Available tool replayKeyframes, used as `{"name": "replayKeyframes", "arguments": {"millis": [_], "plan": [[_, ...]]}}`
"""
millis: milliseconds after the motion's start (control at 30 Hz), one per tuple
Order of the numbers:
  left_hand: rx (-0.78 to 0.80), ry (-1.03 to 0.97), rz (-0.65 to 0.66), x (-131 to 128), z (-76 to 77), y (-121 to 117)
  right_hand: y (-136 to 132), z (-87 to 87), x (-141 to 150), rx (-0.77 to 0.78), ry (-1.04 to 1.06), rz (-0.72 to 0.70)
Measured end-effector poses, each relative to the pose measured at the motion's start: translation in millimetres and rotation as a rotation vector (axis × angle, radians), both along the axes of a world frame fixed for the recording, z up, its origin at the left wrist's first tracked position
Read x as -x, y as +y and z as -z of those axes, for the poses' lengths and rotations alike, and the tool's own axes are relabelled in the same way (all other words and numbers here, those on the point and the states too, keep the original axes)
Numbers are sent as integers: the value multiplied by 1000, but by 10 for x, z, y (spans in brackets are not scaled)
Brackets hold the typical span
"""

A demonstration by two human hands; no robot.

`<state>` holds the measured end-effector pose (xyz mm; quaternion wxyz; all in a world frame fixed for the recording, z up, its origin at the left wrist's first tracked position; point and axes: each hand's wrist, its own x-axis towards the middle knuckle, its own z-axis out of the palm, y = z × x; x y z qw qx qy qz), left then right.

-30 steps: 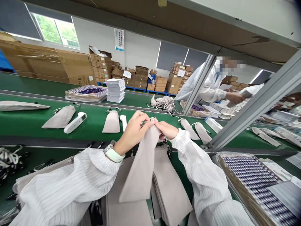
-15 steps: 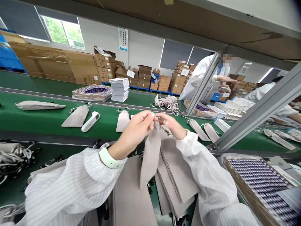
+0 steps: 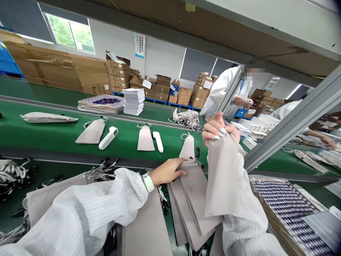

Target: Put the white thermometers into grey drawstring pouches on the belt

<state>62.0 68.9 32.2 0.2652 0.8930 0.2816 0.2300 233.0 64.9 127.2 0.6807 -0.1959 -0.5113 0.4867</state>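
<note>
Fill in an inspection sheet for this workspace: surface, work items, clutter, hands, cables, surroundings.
Surface: green belt, with pouches and white handheld devices lying along it.
Work items: one grey pouch raised; a pouch stack below, unevenly fanned.
Clutter: paper stack across the belt; box of small cylinders at right.
Hands: right hand grips the raised pouch; left hand touches the stack's top end, grip unclear.
Cables: nothing seen; bunched drawstrings at left.
Surroundings: cardboard boxes, co-worker in white beyond.

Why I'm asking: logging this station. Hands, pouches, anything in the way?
Right hand gripping raised pouch. Left hand at stack of pouches. Metal post to the right; no visible blockage.
</note>
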Motion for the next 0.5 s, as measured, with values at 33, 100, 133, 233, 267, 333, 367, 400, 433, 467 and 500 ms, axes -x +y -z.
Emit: {"name": "replayKeyframes", "arguments": {"millis": [33,100,133,233,267,333,367,400,433,467,500], "plan": [[6,69,16,10,14,20,14,5,-67,-24,69,8],[23,137,25,67,-43,61,102,35,-280,-89,213,8],[43,150,44,107,-96,82,170,59,-418,-125,267,-3],[52,303,119,214,-227,123,407,164,-804,-109,155,-56],[29,364,112,230,-236,120,476,213,-878,-41,-28,-57],[-55,447,33,220,-197,80,583,347,-902,168,-650,-12],[-103,455,-21,196,-158,45,621,432,-862,272,-990,16],[-144,437,-71,163,-115,2,653,525,-800,360,-1282,38],[-196,421,-111,126,-75,-44,678,620,-730,428,-1502,49],[-262,411,-132,90,-41,-90,699,711,-663,469,-1643,60],[-335,412,-136,57,-15,-132,715,789,-608,492,-1716,72]]}}
